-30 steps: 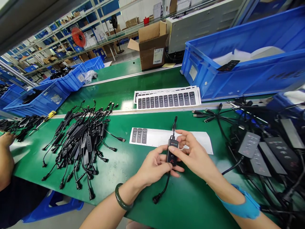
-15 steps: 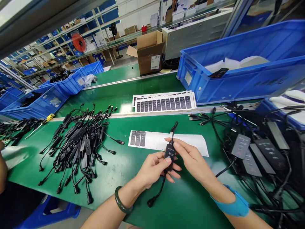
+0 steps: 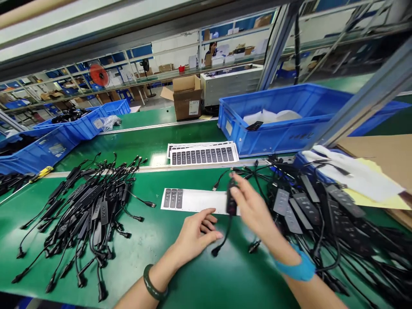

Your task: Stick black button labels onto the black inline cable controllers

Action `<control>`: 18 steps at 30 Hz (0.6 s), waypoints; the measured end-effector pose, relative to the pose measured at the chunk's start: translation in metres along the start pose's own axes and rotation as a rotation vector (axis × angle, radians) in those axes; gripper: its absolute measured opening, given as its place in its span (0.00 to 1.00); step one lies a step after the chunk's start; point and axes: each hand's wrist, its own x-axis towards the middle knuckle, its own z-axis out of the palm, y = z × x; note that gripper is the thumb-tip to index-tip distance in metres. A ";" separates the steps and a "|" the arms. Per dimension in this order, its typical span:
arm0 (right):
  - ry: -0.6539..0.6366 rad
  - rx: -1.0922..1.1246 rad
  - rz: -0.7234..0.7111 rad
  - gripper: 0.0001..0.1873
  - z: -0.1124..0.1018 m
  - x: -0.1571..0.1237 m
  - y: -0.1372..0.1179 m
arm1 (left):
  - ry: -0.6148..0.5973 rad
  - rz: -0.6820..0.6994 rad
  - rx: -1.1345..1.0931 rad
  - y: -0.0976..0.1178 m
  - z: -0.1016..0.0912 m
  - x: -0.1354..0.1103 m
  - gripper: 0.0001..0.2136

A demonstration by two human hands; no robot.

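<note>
My right hand (image 3: 252, 206) grips a black inline cable controller (image 3: 231, 197) by its upper part, with its short lead and plug hanging down. My left hand (image 3: 196, 234) is apart from it, to the lower left, empty with fingers loosely curled and spread. Behind both hands lies a white label sheet (image 3: 202, 201) with a few dark button labels at its left end. On the left is a heap of black cable controllers (image 3: 93, 210). To the right, near my right wrist, is a second pile of controllers (image 3: 296, 210), some with grey faces.
Full label sheets (image 3: 202, 155) lie at the back of the green bench (image 3: 138, 257). Behind them stand a large blue bin (image 3: 273, 139) and a cardboard box (image 3: 186, 101). A yellow-handled screwdriver (image 3: 43, 174) lies far left. A metal post (image 3: 363, 98) slants across the right side.
The controller has left my left hand; my right hand now carries it, moved slightly right. My left hand has opened and drawn back to the left. The view has turned right.
</note>
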 end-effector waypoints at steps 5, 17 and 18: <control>0.340 -0.676 0.014 0.27 -0.076 0.023 0.005 | 0.047 0.184 0.713 -0.003 -0.008 0.000 0.30; -0.403 -0.352 -0.296 0.12 0.108 0.031 -0.023 | 0.011 0.274 0.869 -0.026 0.007 0.004 0.39; -0.401 -0.341 -0.300 0.10 0.116 0.031 -0.025 | 0.005 0.285 0.846 -0.026 0.006 0.004 0.38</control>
